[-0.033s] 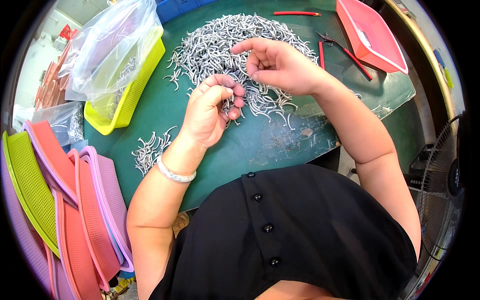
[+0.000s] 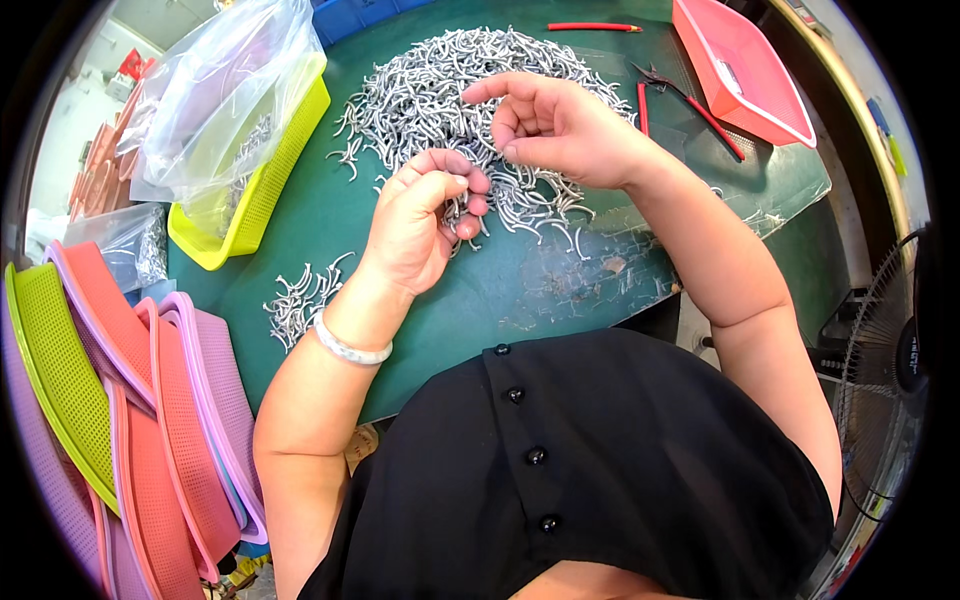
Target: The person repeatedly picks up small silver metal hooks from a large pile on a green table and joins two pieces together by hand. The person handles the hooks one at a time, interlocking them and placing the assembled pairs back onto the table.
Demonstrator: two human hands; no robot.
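A big heap of small curved silver-grey metal pieces (image 2: 430,95) lies on the green tabletop (image 2: 450,320). At its near edge my left hand (image 2: 408,230) is curled, palm turned up, around a few of these metal pieces, which show between thumb and fingers. Over the heap's right part hangs my right hand (image 2: 572,132), index finger stretched out and the other fingers loosely bent, with a gap to the thumb. Nothing shows in it. A smaller group of the same pieces (image 2: 300,298) lies beside my left wrist.
On the left stands a yellow-green basket (image 2: 270,190) with a clear plastic bag (image 2: 215,90) and metal pieces. Stacked pink, purple and green baskets (image 2: 180,430) are nearer. Red-handled pliers (image 2: 700,110), a red stick-like tool (image 2: 595,27) and a pink basket (image 2: 765,110) lie at right; a fan (image 2: 885,340) stands beyond.
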